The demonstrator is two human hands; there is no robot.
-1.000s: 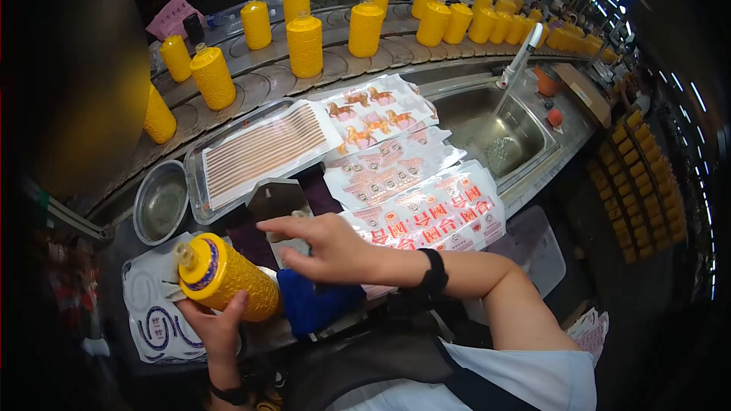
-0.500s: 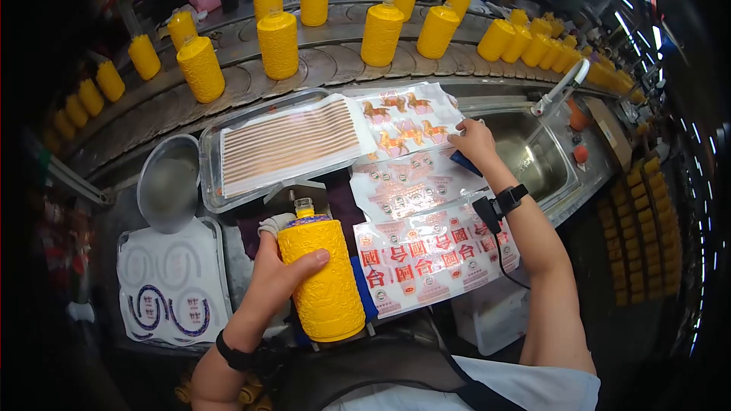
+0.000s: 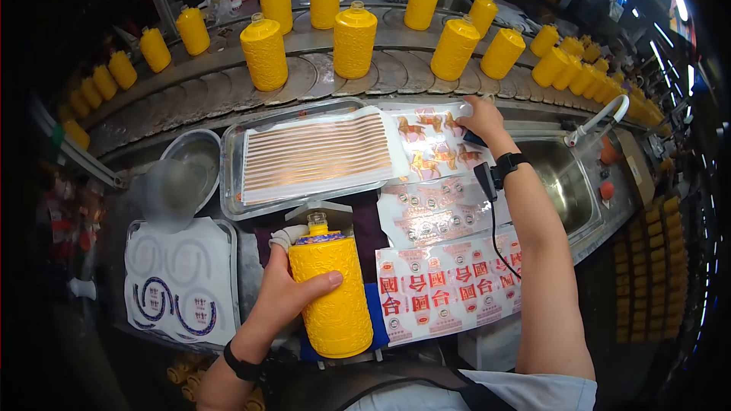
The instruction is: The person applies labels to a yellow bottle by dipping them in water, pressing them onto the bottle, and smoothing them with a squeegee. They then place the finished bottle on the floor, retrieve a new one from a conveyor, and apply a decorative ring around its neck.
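Observation:
My left hand (image 3: 285,289) is closed around a yellow embossed bottle (image 3: 339,308), thumb across its front and a pale cover on a finger behind it. The bottle leans slightly, with its clear glass neck at the top. A blue-purple patterned band (image 3: 320,238) circles its shoulder. Farther off, my right hand (image 3: 486,119) pinches at the upper right edge of a decal sheet (image 3: 426,144) with brown and orange horse figures. Its fingertips partly cover that corner. Below lie a sheet of small round decals (image 3: 434,209) and a sheet of red characters (image 3: 449,289).
A metal tray (image 3: 232,183) carries a sheet of brown stripes (image 3: 320,156). To the left are a metal bowl (image 3: 205,156) and a sheet of curved blue bands (image 3: 183,259). Yellow bottles (image 3: 355,42) line the conveyor (image 3: 304,84) behind. A sink (image 3: 563,190) with a faucet (image 3: 601,122) stands right.
My right hand has moved up along the horse sheet's right edge to its upper corner. The conveyor bottles have shifted and the view has turned slightly. My left hand still grips the bottle.

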